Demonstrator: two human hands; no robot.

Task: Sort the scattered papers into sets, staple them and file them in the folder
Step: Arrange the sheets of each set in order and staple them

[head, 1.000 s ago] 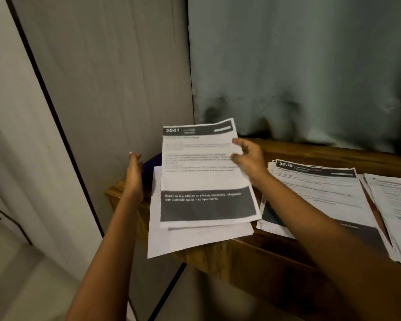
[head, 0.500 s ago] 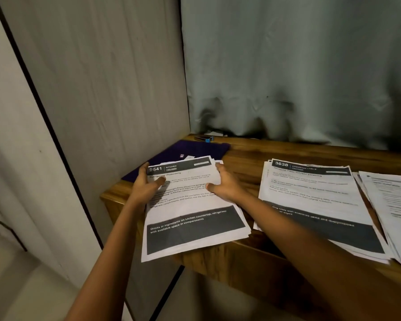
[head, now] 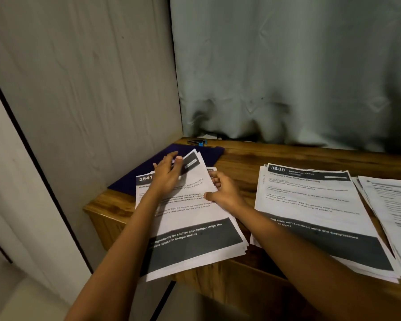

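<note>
Head view: the left hand (head: pixel 168 174) lies with fairly straight fingers on the top of the 2641 stack (head: pixel 195 228). The right hand (head: pixel 225 193) curls round that stack's right edge, thumb on top. The stack rests partly on the purple folder (head: pixel 208 154) at the left end of the wooden table (head: pixel 264 163), its near edge overhanging. The 3638 stack (head: pixel 310 205) lies just beside it. A blue stapler (head: pixel 197 142) sits at the back by the curtain (head: pixel 287 77).
</note>
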